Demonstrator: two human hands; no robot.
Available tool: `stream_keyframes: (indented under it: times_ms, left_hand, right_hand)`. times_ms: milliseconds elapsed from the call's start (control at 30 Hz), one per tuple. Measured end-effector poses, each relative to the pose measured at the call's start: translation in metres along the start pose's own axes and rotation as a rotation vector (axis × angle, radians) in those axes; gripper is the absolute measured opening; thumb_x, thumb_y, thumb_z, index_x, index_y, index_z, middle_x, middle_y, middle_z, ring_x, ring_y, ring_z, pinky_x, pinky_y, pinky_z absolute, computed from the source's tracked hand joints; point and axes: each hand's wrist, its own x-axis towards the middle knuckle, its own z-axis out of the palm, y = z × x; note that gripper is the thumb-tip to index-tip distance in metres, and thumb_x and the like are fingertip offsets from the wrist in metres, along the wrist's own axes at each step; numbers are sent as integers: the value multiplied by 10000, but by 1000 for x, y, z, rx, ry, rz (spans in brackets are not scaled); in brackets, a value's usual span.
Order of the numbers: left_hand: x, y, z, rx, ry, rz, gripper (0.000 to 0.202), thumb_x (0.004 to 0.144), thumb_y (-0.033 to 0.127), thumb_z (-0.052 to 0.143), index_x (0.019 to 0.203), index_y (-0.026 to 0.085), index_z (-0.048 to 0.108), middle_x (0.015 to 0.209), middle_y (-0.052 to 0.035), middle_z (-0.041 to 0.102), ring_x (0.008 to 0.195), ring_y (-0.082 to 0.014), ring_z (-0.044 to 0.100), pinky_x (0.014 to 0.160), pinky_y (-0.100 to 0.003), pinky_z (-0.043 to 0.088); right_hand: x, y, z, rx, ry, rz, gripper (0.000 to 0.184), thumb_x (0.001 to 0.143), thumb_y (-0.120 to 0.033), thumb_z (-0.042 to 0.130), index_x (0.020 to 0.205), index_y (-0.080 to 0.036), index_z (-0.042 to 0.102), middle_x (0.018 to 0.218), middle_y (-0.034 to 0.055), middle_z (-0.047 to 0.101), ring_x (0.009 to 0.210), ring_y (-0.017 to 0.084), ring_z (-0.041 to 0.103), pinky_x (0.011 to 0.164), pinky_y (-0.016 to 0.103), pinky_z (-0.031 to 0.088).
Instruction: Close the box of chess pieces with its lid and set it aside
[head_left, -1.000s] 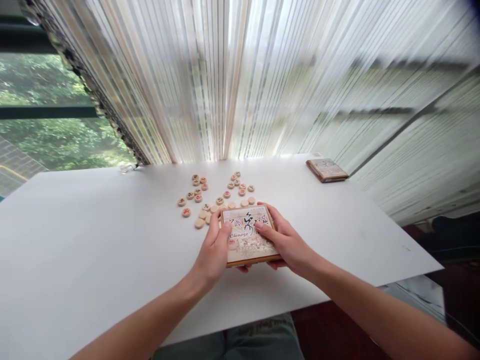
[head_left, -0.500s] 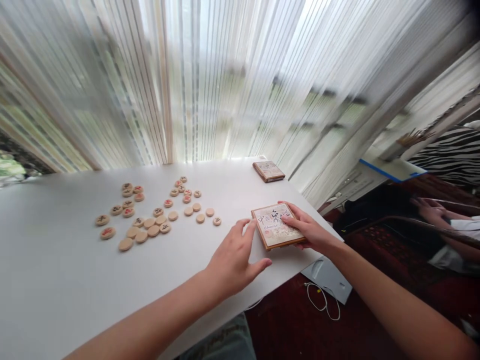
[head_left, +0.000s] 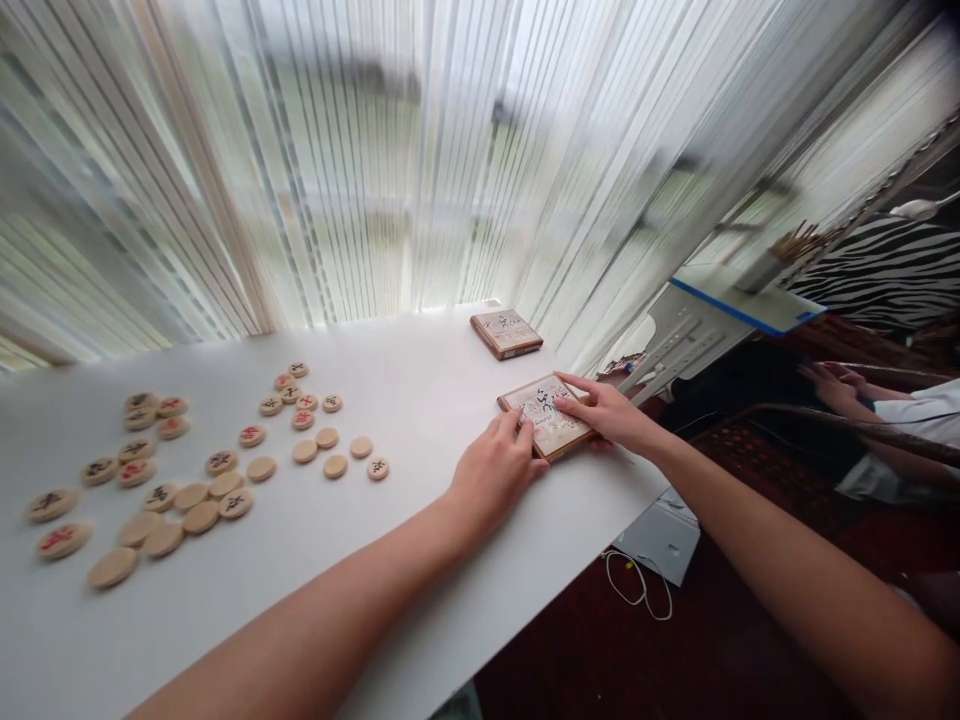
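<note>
A flat square Chinese chess box [head_left: 553, 432] with a printed lid is between my two hands, close to the table's right edge. My right hand [head_left: 609, 412] grips its right side, thumb on top and fingers partly hidden beneath. My left hand [head_left: 496, 468] is closed against the box's left side, fingertips over the lid's edge. Round wooden chess pieces [head_left: 201, 517] lie scattered on the left part of the white table [head_left: 390, 590], some with red or black characters and others showing plain faces. A second, similar box [head_left: 506, 333] lies farther back, touched by neither hand.
A sheer striped curtain [head_left: 420, 170] hangs behind the table. To the right stands a shelf with a blue edge [head_left: 727, 306]. On the floor lie a grey panel [head_left: 664, 540] and a white cable [head_left: 637, 590]. Another person's sleeve [head_left: 919, 408] shows at the far right.
My left hand has come in from beside the box and closed on its left side. My right hand still holds the box. The view has turned rightward, bringing the pieces farther left.
</note>
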Motion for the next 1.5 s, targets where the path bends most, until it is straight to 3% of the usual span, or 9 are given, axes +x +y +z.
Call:
stream_keyframes:
  times_ms: [67,167,300,567,733,967,1200,1367,1500]
  left_hand:
    - [9,-2,3,24,11,8,475,955,317,753,1353,115,593,1509,-250,562,1408,-386,569,1142,-520,525]
    - [20,-3,7,51,29,18,459,940,315,775,1320,111,616,1476,-240,590,1375,-372,601,1134,-491,537]
    - [32,-7,11,68,34,53,437,933,327,787,1282,105,648,1436,-232,626,1328,-353,646,1124,-463,550]
    - [45,-22,7,34,0,96,306,1030,203,626,1330,147,655,1497,-189,636,1286,-322,702,1067,-427,595]
    - [45,-22,5,-34,6,102,366,1029,95,515,1372,172,617,1522,-160,617,1334,-294,669,1109,-427,566]
    - [67,-47,-5,-83,106,-50,506,984,254,629,1456,161,473,1508,-202,527,1402,-327,580,1191,-471,477]
    - [129,-101,-24,-76,104,-270,944,845,508,788,1571,121,323,1574,-267,411,1476,-419,459,1225,-546,390]
    - [162,-123,-25,-69,45,-319,1339,672,644,873,1652,83,151,1691,-320,240,1587,-474,244,1280,-586,270]
    - [177,-135,-23,-53,14,-343,1458,595,707,887,1671,88,124,1741,-307,135,1625,-478,123,1311,-582,187]
  right_hand:
    - [8,8,-2,-144,108,-48,654,927,-502,705,1498,-196,623,840,77,734,700,219,657,688,351,567]
    - [11,19,1,-322,225,-120,590,931,-505,671,1415,-169,695,1102,158,742,1006,331,683,973,479,536]
    - [2,31,14,-453,277,-198,711,947,-589,593,1471,-110,626,1254,222,674,1212,414,622,1096,561,474]
    - [-9,43,33,-565,319,-235,993,813,-784,664,1565,-158,498,1514,231,534,1369,466,512,1144,624,428]
    - [0,45,37,-595,347,-216,939,832,-672,664,1567,-121,472,1556,244,490,1397,466,488,1169,617,402]
    - [9,49,40,-557,403,-195,891,843,-582,632,1572,-102,452,1578,241,468,1430,459,457,1183,617,395]
    - [7,48,40,-517,396,-192,905,856,-555,631,1582,-57,423,1594,254,437,1483,433,411,1242,572,361]
    - [5,46,40,-517,379,-183,917,851,-559,636,1587,-60,414,1614,251,414,1490,429,403,1250,567,353]
    - [4,45,40,-515,374,-173,939,841,-577,640,1592,-64,408,1621,253,413,1489,431,403,1240,581,356]
